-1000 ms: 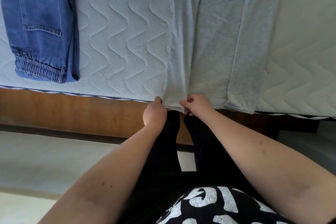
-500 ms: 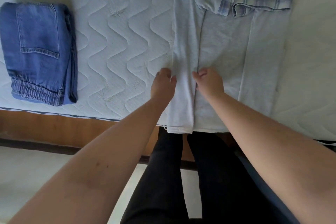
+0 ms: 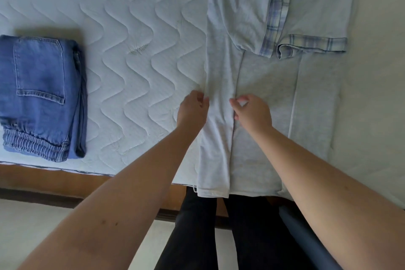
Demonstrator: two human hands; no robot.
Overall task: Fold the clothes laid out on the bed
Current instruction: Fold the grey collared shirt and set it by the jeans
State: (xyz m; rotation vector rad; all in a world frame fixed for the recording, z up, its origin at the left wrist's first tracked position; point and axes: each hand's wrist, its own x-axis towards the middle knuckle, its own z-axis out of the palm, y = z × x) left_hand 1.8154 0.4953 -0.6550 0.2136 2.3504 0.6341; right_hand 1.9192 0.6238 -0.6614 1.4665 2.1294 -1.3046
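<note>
A light grey T-shirt (image 3: 267, 85) with plaid-trimmed sleeves lies flat on the white quilted mattress (image 3: 131, 50), its hem at the near edge. Both long sides are folded inward, and the two sleeves lie over the chest. My left hand (image 3: 192, 112) pinches the outer left edge of the left folded strip, about halfway up. My right hand (image 3: 252, 112) pinches the strip's inner edge with thumb and curled fingers. The strip lies flat between the two hands.
Folded blue jeans (image 3: 41, 96) sit on the mattress at the left, near its front edge. The wooden bed frame (image 3: 54, 182) runs below the mattress, with pale floor beyond. My legs in dark trousers stand against the frame under the shirt's hem.
Both hands have moved from the shirt's hem at the bed edge up along the left folded strip to its middle. They stay on its two edges.
</note>
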